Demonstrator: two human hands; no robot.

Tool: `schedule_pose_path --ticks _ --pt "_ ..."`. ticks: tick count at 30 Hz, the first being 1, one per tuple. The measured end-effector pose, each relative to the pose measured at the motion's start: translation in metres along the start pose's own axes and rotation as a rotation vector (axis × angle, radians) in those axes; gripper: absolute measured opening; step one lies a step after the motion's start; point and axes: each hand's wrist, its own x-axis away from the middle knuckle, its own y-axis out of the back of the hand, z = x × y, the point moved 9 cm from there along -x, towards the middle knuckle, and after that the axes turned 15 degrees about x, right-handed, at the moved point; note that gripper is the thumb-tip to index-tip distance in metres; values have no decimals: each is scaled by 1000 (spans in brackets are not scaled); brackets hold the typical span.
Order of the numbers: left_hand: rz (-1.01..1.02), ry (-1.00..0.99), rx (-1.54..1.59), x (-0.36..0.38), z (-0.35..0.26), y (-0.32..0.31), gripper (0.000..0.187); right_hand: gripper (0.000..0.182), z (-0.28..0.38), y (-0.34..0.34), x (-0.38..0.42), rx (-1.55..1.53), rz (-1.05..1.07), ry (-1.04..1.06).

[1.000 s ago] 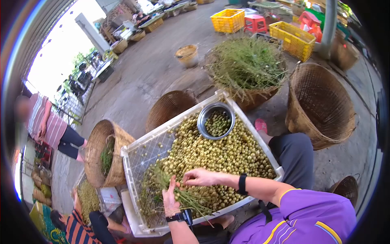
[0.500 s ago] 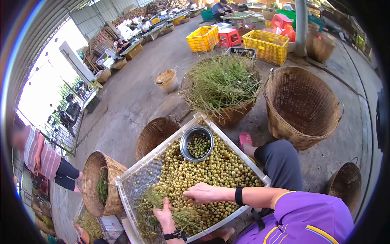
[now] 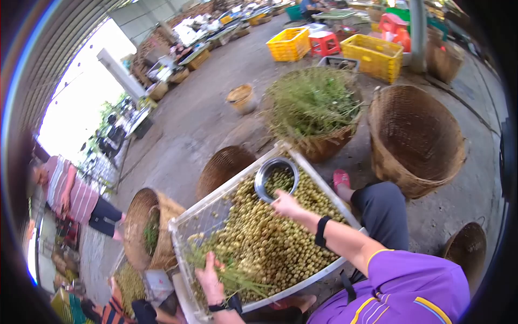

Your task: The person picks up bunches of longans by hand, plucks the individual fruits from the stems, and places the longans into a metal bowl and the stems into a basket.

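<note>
Round, yellow-green fruits (image 3: 270,232) fill much of a white mesh-bottomed tray (image 3: 186,211). A metal bowl (image 3: 261,186) with some of the fruits inside rests on the pile near the tray's far corner. My right hand (image 3: 286,204) is at the bowl's near rim; its fingers are blurred, and whether they hold anything is not clear. At the tray's near left side, my left hand (image 3: 210,278) is closed around thin green stems (image 3: 243,279), which spread to its right over the fruits.
Beyond the tray stands a basket heaped with green stems (image 3: 315,102). To its right is a large wicker basket (image 3: 418,132); another (image 3: 145,227) is left of the tray. A person in a striped shirt (image 3: 70,191) stands at the far left. Yellow crates (image 3: 372,54) are farther back.
My right hand has moved from above the fruits, away from my body, to the bowl's rim. My left hand stays by the stems. The whole view has shifted slightly.
</note>
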Motion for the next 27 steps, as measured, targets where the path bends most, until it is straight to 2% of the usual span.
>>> schedule_pose_path --ticks 1,3,4,6,7,8,9,10,11,12,13,14,16,17,19,20,23,27 --pt "35 19 -2 3 -4 -6 15 53 -14 -9 -15 -10 2 -29" --pt "38 -16 -32 4 -7 -5 16 51 16 -22 4 -127 155 138" --pt "29 -5 -8 5 -7 -4 17 49 39 -31 29 -126 294 195" --pt "33 42 19 11 -9 -10 21 43 72 -59 65 -268 423 384" --pt "34 37 -74 14 -13 -11 21 44 85 -72 78 -333 475 527" --pt "-12 13 -226 8 -8 1 24 45 88 -84 87 -381 497 535" --pt "-12 20 -250 14 -14 -2 27 47 98 -91 95 -432 532 561" --pt "-29 107 -157 20 -14 -6 30 49 107 -91 103 -485 600 481" --pt "41 -27 -250 16 -18 -5 27 52 112 -90 111 -523 674 393" --pt "79 84 -227 17 -12 -5 22 52 121 -94 116 -666 759 349" --pt "114 97 -147 22 -16 -13 22 53 127 -100 117 -797 834 286" --pt "136 28 -129 13 -7 -8 23 53 134 -106 119 -785 868 313" --pt "177 143 -35 12 7 -6 28 54 134 -113 122 -879 956 218" --pt "212 178 1 14 13 -7 30 52 136 -118 121 -868 970 253" --pt "213 169 -8 13 17 -5 31 49 143 -120 127 -801 1026 199" --pt "217 170 -25 13 21 -3 32 41 146 -116 129 -790 976 214" --pt "155 180 -3 19 18 -2 31 32 140 -116 123 -705 904 233" --pt "196 130 10 24 11 -12 28 27 132 -125 120 -586 906 224"
